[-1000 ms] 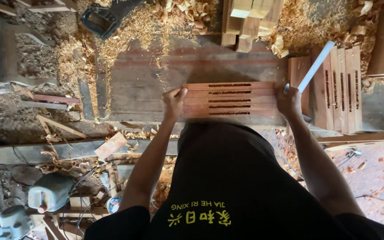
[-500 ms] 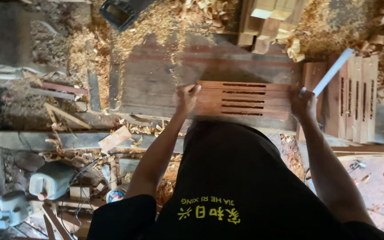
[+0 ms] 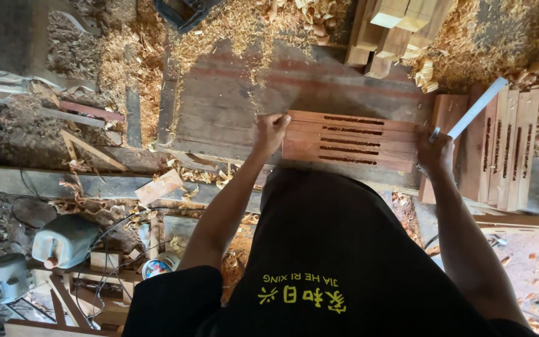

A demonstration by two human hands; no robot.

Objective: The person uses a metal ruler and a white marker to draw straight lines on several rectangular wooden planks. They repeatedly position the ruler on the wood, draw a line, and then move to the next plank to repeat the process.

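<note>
I hold a bundle of several reddish wooden slats with long slots flat over a worn wooden workbench. My left hand grips the bundle's left end. My right hand presses against its right end and also holds a thin white stick that points up and to the right. My body in a black shirt hides the bench's near edge.
More slotted slats lie in a row to the right. A stack of wood blocks sits at the back. Sawdust and shavings cover the bench. Scrap strips, a white jug, cables and a small machine lie at the lower left.
The view has shifted a little, so the slats and both hands sit slightly further right in the picture. The grip on the bundle is unchanged.
</note>
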